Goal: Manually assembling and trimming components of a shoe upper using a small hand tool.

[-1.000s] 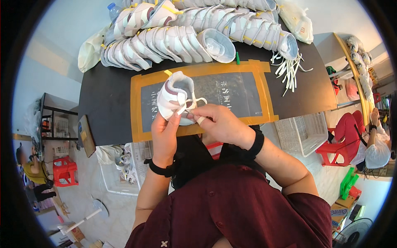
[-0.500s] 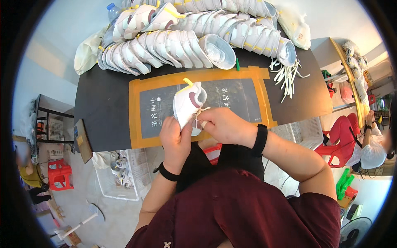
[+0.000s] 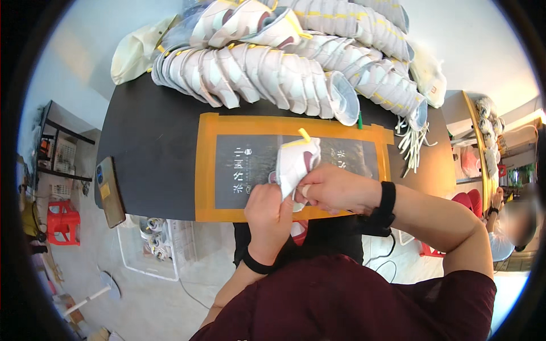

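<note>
A small white and pale-grey shoe upper (image 3: 294,165) with a maroon patch and a yellow pull tab is held tilted above the dark mat (image 3: 261,149). My left hand (image 3: 267,211) grips its lower left side, thumb against the upper. At its lower right edge, the fingers of my right hand (image 3: 336,188) are closed together, one wearing a pale band. What they pinch is hidden behind the fingers and the upper. Beyond the mat, similar uppers (image 3: 244,74) lie nested in long rows.
Orange tape (image 3: 206,170) frames the mat on the black table (image 3: 145,148). A phone (image 3: 110,190) lies at the left edge. Pale laces (image 3: 414,145) hang at the right, and a green stick (image 3: 360,120) lies by the uppers. Below stands a white crate (image 3: 128,250). Another person sits far right.
The view has shifted, so the table and hands appear further right and lower. Both hands stay at the same shoe upper. The cream lace seen by my right fingers before is now mostly hidden.
</note>
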